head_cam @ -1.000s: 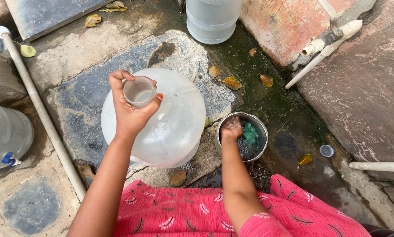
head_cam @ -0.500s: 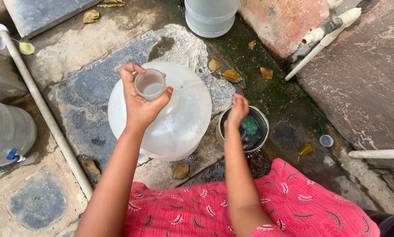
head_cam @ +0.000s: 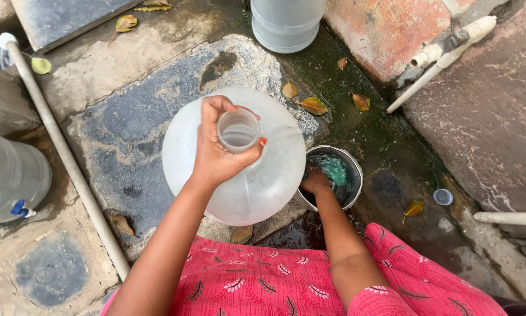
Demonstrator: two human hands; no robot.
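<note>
at the far left a second clear plastic water jug with a blue tap [head_cam: 11, 178] lies on its side on the stone floor [head_cam: 128, 126], just beside a long white pipe [head_cam: 64, 152] that runs diagonally down the frame.

right of the pipe, the large translucent round-bodied plastic water jug [head_cam: 263, 187] stands upright on the grey slab, its long axis pointing straight up at the camera, open neck uppermost. the left hand [head_cam: 219, 155] is clenched around that neck, thumb on the far side and fingers wrapped on the near side, so the mouth [head_cam: 237, 130] shows open between them, with a little water visible inside.

just to the right, touching or nearly touching the jug's side, sits a small round steel bowl [head_cam: 350, 169] holding dark water and a green cloth or scrubber [head_cam: 335, 169]. the right hand [head_cam: 315, 182] dips into the bowl at its near left edge; whether it grips anything there i cannot tell, as the fingers are hidden in the water. the right hand is the nearer one to the scrubber, and the jug's mouth lies up and to its left.

further right, a small blue-rimmed cap [head_cam: 442, 196] lies on the wet ground, well apart from both hands.
</note>
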